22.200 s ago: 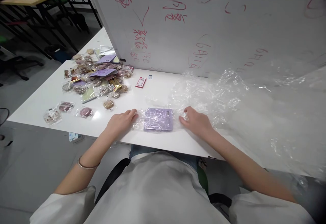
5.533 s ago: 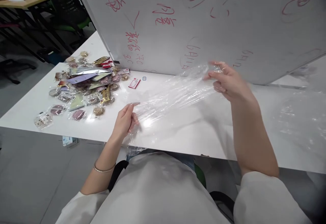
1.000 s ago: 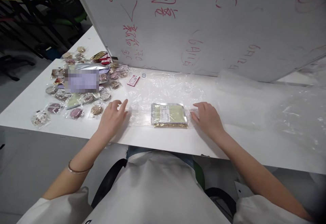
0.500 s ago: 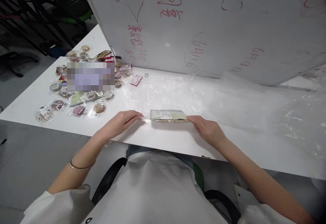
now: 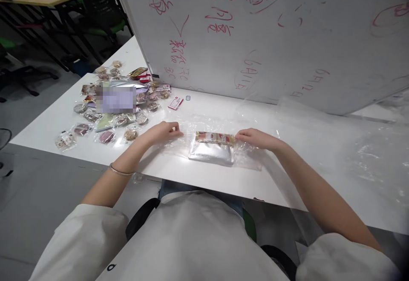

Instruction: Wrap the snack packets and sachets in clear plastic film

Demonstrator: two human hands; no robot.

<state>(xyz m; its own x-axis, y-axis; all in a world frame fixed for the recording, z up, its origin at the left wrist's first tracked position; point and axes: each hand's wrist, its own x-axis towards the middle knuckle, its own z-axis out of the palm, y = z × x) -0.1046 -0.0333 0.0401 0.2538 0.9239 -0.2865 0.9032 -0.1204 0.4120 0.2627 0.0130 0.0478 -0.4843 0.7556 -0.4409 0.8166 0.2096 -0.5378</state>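
A silver foil pouch (image 5: 211, 152) lies flat on the table in front of me, its far part covered by a gold packet (image 5: 214, 137) with red and brown print. Clear plastic wrap (image 5: 247, 162) spreads under and around both. To the left of the pouch, my left hand (image 5: 168, 131) is closed in a pinch on the wrap. My right hand (image 5: 255, 138) pinches the wrap just right of the gold packet, with its fingertips close to the packet's end.
Several individually wrapped snacks (image 5: 106, 136) are heaped on the left of the white table (image 5: 172, 168). Beyond my hands lies a red-and-white card (image 5: 175, 103). A whiteboard (image 5: 198, 59) stands along the back. More clear plastic sheet (image 5: 306, 132) stretches over the right side.
A thin packet held upright between both hands is now down flat, showing silver foil with the gold packet on it. My hands have moved slightly away from me, onto the wrap.
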